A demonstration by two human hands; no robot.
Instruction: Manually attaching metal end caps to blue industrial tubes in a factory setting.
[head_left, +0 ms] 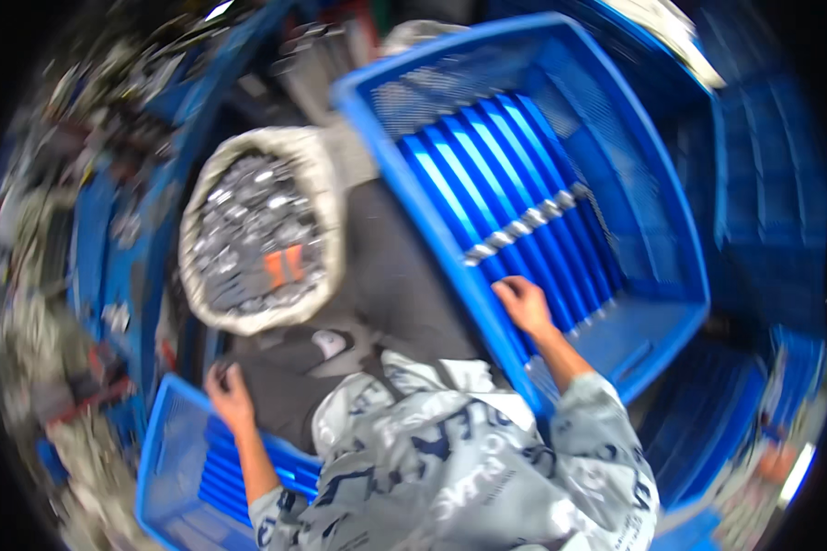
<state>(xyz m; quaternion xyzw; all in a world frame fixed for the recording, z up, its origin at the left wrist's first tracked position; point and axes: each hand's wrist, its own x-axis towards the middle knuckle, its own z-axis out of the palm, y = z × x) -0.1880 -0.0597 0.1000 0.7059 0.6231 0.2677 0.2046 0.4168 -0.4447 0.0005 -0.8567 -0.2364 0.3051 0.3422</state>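
Observation:
My right hand (pixel 524 305) grips the near left rim of a large blue plastic crate (pixel 413 165) with a ribbed bottom and mesh walls. A row of short shiny metal pieces (pixel 524 225) lies across the ribs inside it. My left hand (pixel 228 393) sits with curled fingers at the far rim of a smaller blue crate (pixel 170 459) at the lower left. Motion blur hides whether it grips that rim. Between my hands is my torso in a grey patterned shirt.
A white sack (pixel 326 184) full of small shiny metal parts stands open left of the large crate, with an orange item (pixel 285 264) on top. More blue crates (pixel 763 211) and blue racks surround me. Dark floor (pixel 395 275) lies between sack and crate.

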